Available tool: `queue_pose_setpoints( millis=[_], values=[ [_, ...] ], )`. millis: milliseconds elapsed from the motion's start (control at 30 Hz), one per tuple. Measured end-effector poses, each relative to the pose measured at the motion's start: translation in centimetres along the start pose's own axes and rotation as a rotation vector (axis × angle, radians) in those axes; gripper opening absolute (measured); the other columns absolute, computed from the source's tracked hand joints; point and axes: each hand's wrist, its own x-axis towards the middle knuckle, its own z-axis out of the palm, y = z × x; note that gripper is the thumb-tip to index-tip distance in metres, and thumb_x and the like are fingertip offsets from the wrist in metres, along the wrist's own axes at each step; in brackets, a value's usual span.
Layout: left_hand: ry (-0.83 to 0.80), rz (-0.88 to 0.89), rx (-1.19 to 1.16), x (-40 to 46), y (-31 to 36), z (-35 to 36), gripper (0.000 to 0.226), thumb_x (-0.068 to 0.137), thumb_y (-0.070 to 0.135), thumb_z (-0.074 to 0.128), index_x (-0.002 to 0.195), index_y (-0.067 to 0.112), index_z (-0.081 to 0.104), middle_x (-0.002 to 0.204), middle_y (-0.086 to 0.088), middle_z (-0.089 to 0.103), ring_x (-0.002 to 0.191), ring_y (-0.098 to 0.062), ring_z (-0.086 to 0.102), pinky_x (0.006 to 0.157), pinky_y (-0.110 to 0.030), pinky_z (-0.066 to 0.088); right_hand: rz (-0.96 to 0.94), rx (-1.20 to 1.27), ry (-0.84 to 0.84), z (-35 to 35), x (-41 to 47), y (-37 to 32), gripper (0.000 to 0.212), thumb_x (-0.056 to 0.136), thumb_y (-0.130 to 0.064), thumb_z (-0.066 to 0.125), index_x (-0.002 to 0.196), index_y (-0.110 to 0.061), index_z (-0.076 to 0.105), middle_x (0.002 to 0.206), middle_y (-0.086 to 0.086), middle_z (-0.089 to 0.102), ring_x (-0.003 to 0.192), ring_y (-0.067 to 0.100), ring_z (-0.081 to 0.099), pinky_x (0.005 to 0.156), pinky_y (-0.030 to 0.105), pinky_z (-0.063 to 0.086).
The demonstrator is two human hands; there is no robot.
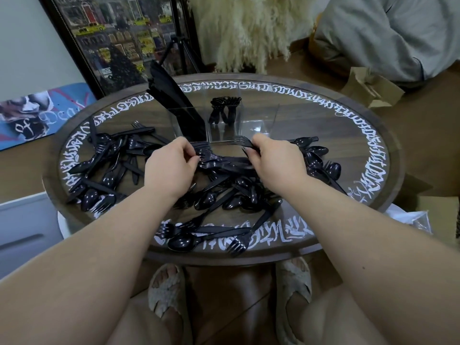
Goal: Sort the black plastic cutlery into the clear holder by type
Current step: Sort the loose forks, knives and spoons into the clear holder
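Observation:
A clear holder (258,120) with three compartments stands at the back of the round table (373,135). Its left compartment holds a tall bunch of black knives (171,95), the middle one black spoons (225,108), and the right one looks bare. Just in front of it my left hand (171,165) pinches the tine end of a bundle of black forks (224,164) lying across the table. My right hand (276,160) grips a single fork (239,140) and the other end of that bundle. Loose black cutlery (104,170) lies scattered over the table.
A framed picture (119,41) and a tripod (184,51) lean behind the table, beside pale pampas grass (249,31). Cardboard boxes (371,88) sit on the floor at the right. My knees and sandalled feet (169,295) are under the near edge.

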Motion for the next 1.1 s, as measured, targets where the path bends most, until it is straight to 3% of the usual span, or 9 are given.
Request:
queue_pose_setpoints(
  millis=[167,300,400,533,633,733,933,1033,1100],
  values=[
    [0.046,-0.018,-0.149,-0.2,-0.3,-1.1,0.020,0.087,0.019,0.065,0.104,0.017,0.055,0.076,0.013,0.054,0.082,-0.020,0.058,0.080,-0.032,0.045,-0.034,0.015,0.069,-0.4,0.1,-1.1,0.018,0.100,-0.035,0.041,0.104,-0.019,0.047,0.079,0.006,0.054,0.076,0.030,0.049,0.063,0.033,0.030],
    [0.086,0.017,-0.151,-0.3,-0.4,-2.0,0.017,0.089,0.019,0.062,0.106,0.018,0.065,0.081,0.010,0.059,0.080,-0.014,0.057,0.074,-0.017,0.035,-0.036,0.069,0.072,-0.8,0.3,-1.8,0.017,0.099,-0.031,0.042,0.105,-0.016,0.045,0.083,0.006,0.046,0.081,0.028,0.042,0.065,0.034,0.028],
    [0.086,0.030,-0.141,-0.4,-0.1,-2.5,0.014,0.090,0.019,0.060,0.101,0.019,0.068,0.082,0.009,0.061,0.079,-0.010,0.053,0.070,-0.013,0.029,-0.057,0.043,0.050,-0.8,0.4,-2.4,0.026,0.099,-0.045,0.039,0.095,-0.019,0.037,0.078,0.003,0.050,0.074,0.027,0.043,0.062,0.034,0.027],
    [0.057,0.056,-0.202,-0.6,0.3,-3.1,0.012,0.092,0.018,0.058,0.097,0.021,0.069,0.084,0.011,0.062,0.081,-0.008,0.053,0.070,-0.015,0.030,-0.016,0.098,-0.037,-1.0,0.3,-3.4,0.046,0.084,-0.068,0.050,0.092,-0.024,0.041,0.080,-0.003,0.057,0.073,0.024,0.051,0.065,0.035,0.040],
    [0.032,0.074,-0.265,-0.8,0.9,-3.5,0.013,0.093,0.016,0.057,0.096,0.020,0.069,0.083,0.013,0.061,0.084,-0.009,0.056,0.074,-0.018,0.035,-0.026,0.175,-0.108,-1.1,0.2,-3.9,0.032,0.083,-0.055,0.061,0.086,-0.024,0.053,0.085,-0.003,0.065,0.081,0.023,0.060,0.072,0.034,0.048],
    [0.027,0.065,-0.307,-0.8,1.1,-3.4,0.013,0.092,0.016,0.057,0.093,0.021,0.069,0.080,0.014,0.063,0.084,-0.012,0.060,0.081,-0.025,0.044,-0.002,0.331,-0.202,-1.3,0.1,-4.1,0.017,0.086,-0.040,0.066,0.081,-0.025,0.060,0.073,-0.005,0.063,0.076,0.021,0.059,0.068,0.029,0.045],
    [0.030,0.009,-0.416,-0.5,1.5,-2.9,0.021,0.090,0.019,0.061,0.078,0.036,0.059,0.074,0.015,0.064,0.081,-0.015,0.065,0.082,-0.031,0.050,0.074,0.522,-0.274,-1.3,0.2,-4.0,0.016,0.084,-0.030,0.072,0.081,-0.017,0.062,0.068,-0.007,0.056,0.070,0.016,0.053,0.073,0.030,0.045],
    [0.037,-0.064,-0.531,-0.5,1.8,-2.7,0.010,0.089,0.021,0.064,0.090,0.031,0.062,0.078,0.012,0.064,0.080,-0.011,0.065,0.081,-0.027,0.049,0.119,0.629,-0.314,-1.5,0.2,-3.8,0.019,0.085,-0.026,0.072,0.079,-0.010,0.063,0.068,0.000,0.056,0.064,0.015,0.050,0.068,0.030,0.044],
    [0.043,-0.124,-0.581,-0.4,1.9,-2.4,0.015,0.088,0.021,0.065,0.103,0.024,0.063,0.078,0.012,0.062,0.073,-0.003,0.060,0.077,-0.022,0.046,0.158,0.724,-0.322,-1.6,0.1,-3.8,0.023,0.084,-0.023,0.072,0.073,-0.012,0.056,0.066,0.002,0.052,0.063,0.016,0.046,0.066,0.029,0.041]
  ],
)
